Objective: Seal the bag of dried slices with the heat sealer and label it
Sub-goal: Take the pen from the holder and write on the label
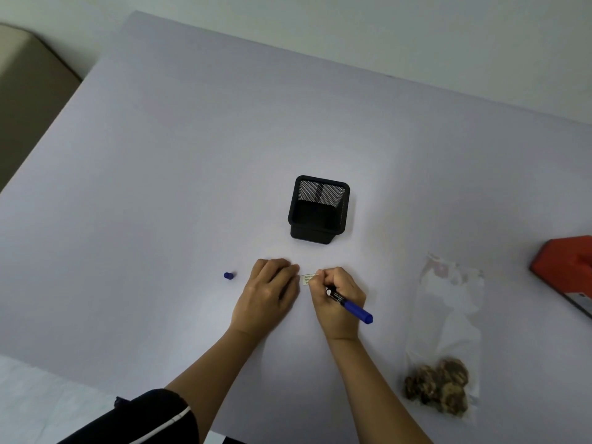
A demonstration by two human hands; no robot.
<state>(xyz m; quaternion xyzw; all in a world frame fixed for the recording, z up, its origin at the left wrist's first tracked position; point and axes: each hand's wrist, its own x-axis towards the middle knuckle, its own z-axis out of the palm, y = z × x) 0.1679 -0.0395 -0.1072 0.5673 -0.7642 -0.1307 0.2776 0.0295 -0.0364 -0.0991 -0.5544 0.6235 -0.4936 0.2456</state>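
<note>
A small white label with printed lines lies on the pale table between my hands. My left hand rests flat with its fingertips pressing the label's left end. My right hand is closed around a blue marker, whose tip is down at the label and hidden by my fingers. The marker's blue cap lies to the left of my left hand. A clear plastic bag lies flat at the right, with brown dried slices bunched at its near end. The orange-red heat sealer sits at the right edge, partly out of view.
A black mesh pen holder stands just beyond my hands and holds nothing that I can see. A beige cushion lies off the table's far left. White fabric shows at the near left, by my dark sleeve.
</note>
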